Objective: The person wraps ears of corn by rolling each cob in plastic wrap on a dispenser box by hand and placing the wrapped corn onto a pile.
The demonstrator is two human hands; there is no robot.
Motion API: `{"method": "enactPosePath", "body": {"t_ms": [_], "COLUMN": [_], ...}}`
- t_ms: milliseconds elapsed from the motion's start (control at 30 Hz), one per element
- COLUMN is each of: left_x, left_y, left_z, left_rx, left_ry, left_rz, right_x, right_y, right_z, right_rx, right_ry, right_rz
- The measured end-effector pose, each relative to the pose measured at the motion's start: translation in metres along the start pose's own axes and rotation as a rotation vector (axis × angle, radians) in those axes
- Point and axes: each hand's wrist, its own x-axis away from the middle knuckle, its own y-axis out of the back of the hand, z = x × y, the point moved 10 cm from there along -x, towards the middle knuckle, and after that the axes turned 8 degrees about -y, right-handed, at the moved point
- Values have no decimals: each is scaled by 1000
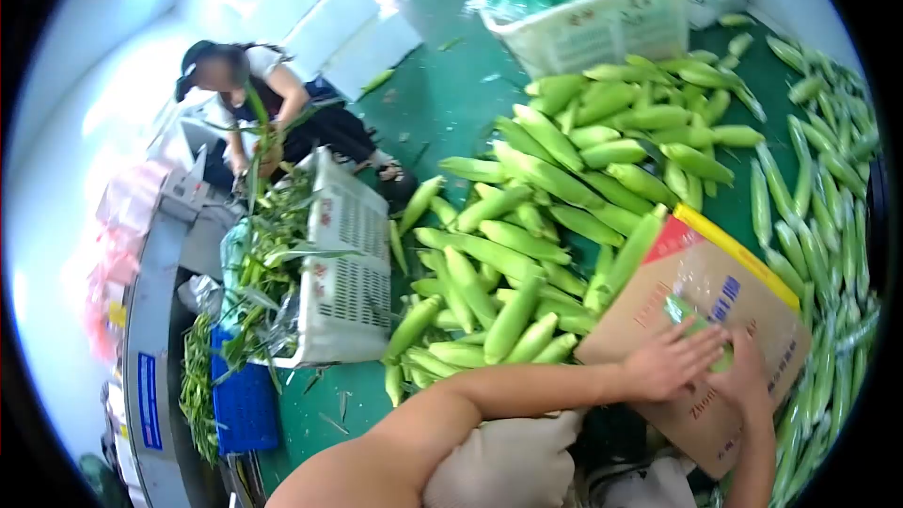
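Note:
A cardboard box [649, 320] with printed lettering lies tilted in front of me. On it is an ear of corn [691, 316] in green husk, with shiny clear plastic about its far end. My left hand [675, 357] lies across the corn, fingers stretched out and flat. From the right, my right hand [741, 372] curls round the near part of the same ear. Both hands cover much of the corn, so its full shape is hidden.
Husked-green corn ears [536, 254] are heaped on the green floor [451, 33]. Plastic-wrapped ears [818, 339] pile at right. A white crate [348, 254] of leaves and a blue basket [246, 404] stand left. Another person [273, 103] crouches behind. A white crate [602, 33] holds green plastic.

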Motion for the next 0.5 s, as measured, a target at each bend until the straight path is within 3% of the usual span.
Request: {"method": "enactPosePath", "body": {"t_ms": [100,167,200,300,400,500], "left_x": [-11,-22,-26,-45,-57,-67], "left_y": [1,1,-3,-16,-36,-19], "left_z": [1,10,17,36,51,58], "left_rx": [224,268,234,233,188,142], "left_ry": [27,87,97,83,55,61], "left_rz": [72,120,16,122,67,33], "right_x": [11,12,12,20,21,3], "right_y": [8,16,19,19,10,15], "right_z": [27,21,17,4,-27,-45], "right_rx": [303,279,271,301,391,343], "right_ry": [84,-72,-142,-42,17,8], "right_rz": [-53,-120,-150,-288,-402,-367]}}
